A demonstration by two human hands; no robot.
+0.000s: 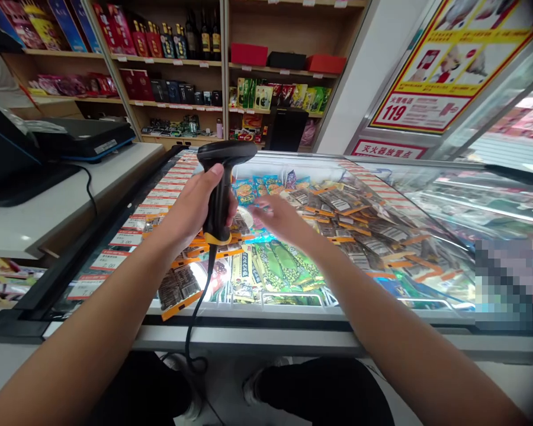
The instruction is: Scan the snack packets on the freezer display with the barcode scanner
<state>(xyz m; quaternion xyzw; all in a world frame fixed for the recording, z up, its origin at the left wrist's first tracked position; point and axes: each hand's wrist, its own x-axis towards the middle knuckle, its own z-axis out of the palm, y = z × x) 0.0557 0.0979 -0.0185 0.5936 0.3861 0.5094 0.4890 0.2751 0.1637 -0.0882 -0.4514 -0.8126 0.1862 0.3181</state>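
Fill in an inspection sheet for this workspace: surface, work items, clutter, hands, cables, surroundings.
Surface: freezer, pale front edge; price labels along the left.
Work items: black scanner, held upright.
Clutter: dark orange-edged packets piled unevenly, mostly at right; green packets nearer the front; blue packets farther back.
Hands: left hand grips the scanner's handle; right hand, open, over the packets, contact unclear.
Cables: scanner cable runs down past the front edge; counter cable at left.
Surroundings: stocked shelves behind, poster at right.

The black, yellow-based scanner (218, 204) is held upright above the freezer (257, 337), cord (212, 255) hanging
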